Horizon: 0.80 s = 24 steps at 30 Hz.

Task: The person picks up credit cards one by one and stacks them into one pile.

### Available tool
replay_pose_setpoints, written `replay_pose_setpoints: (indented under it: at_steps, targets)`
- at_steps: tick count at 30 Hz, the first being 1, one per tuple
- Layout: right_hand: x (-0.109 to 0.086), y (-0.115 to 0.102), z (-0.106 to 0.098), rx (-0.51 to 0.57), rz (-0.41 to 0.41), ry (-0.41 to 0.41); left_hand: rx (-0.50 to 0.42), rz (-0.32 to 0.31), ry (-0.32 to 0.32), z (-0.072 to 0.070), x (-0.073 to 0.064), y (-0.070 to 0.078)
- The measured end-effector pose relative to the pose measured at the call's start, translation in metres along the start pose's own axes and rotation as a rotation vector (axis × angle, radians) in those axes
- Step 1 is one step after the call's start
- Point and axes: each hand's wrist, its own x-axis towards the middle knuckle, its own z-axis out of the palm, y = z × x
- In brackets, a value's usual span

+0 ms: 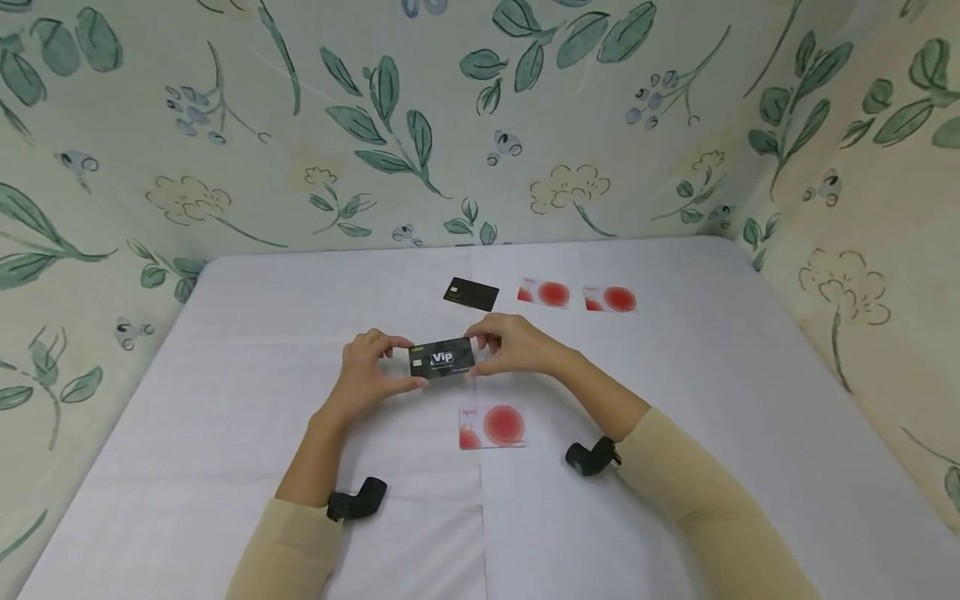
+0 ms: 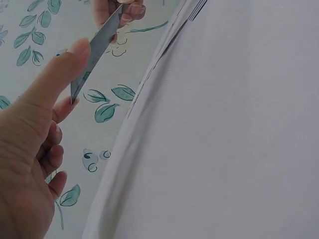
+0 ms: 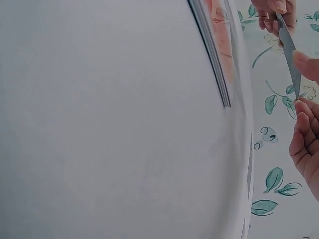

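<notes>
A black card with "Vip" lettering [image 1: 442, 358] is held above the white table between both hands. My left hand [image 1: 366, 367] pinches its left end between thumb and fingers. At the opposite end my right hand [image 1: 517, 345] pinches it the same way. In the left wrist view the card [image 2: 99, 52] appears nearly edge-on, with the left thumb and forefinger on its near end. The right wrist view also gives a slanted look at the card [image 3: 289, 52]. Just below the hands lies a white card with red circles [image 1: 492, 427].
Behind the hands, a plain black card [image 1: 471, 294] lies tilted on the white tablecloth [image 1: 247, 333]. To its right are two more red-and-white cards, one nearer [image 1: 543, 292] and one farther right [image 1: 611, 299]. Floral fabric [image 1: 465, 125] hangs around the table's back and sides.
</notes>
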Motion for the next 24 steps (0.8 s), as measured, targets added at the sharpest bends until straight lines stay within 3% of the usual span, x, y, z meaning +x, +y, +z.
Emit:
replay_pose_setpoints:
  at_steps: [9,20,24]
  targets:
    - [-0.016,-0.004,-0.004,0.007,-0.044,0.058,-0.040,0.076,0.043,0.000,-0.001,0.011]
    - [-0.034,-0.012,-0.010,0.002,-0.102,0.132,-0.072,0.106,0.034,-0.003,-0.002,0.026]
    - [-0.043,-0.015,-0.010,-0.002,-0.087,0.142,-0.070,0.132,0.036,-0.002,-0.003,0.032]
